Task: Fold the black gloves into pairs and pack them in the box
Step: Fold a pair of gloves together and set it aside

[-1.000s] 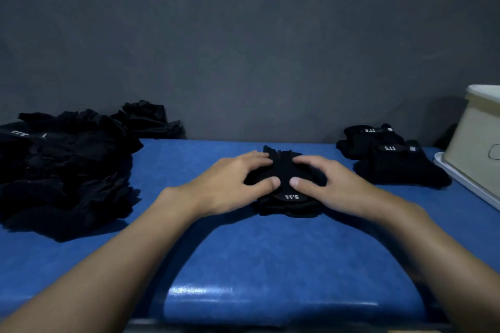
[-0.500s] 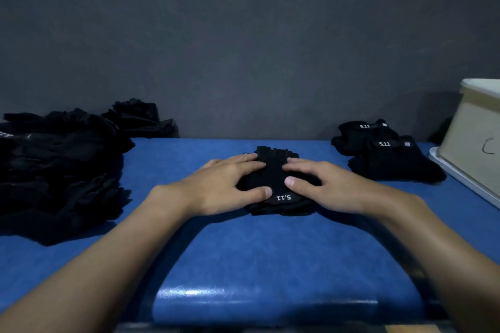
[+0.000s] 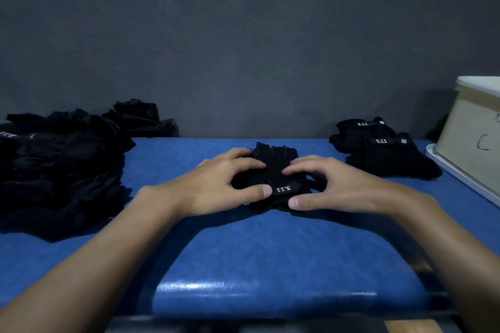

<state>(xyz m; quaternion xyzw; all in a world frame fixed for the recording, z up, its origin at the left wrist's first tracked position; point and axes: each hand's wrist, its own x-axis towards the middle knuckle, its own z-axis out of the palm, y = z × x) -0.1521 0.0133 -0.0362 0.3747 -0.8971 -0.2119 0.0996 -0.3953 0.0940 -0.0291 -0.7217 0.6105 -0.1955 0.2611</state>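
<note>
A black glove pair (image 3: pixel 275 162) with a white "5.11" label lies on the blue table (image 3: pixel 243 246) at the centre. My left hand (image 3: pixel 216 186) covers its left side, fingers curved over the top and thumb at the near edge. On the right side, my right hand (image 3: pixel 338 184) is arched, with fingertips on the top and the thumb at the near edge. A heap of loose black gloves (image 3: pixel 59 165) lies at the left. Folded glove pairs (image 3: pixel 378 154) lie at the back right. The beige box (image 3: pixel 476 132) stands at the right edge.
The box sits on a white tray or lid (image 3: pixel 457 173) that juts out toward the folded pairs. A smaller clump of black gloves (image 3: pixel 138 119) lies against the dark wall behind the heap. The table's front edge is close to me.
My right hand has risen from lying flat into an arch, its thumb moving to the glove pair's near edge. The left hand and the gloves have hardly moved.
</note>
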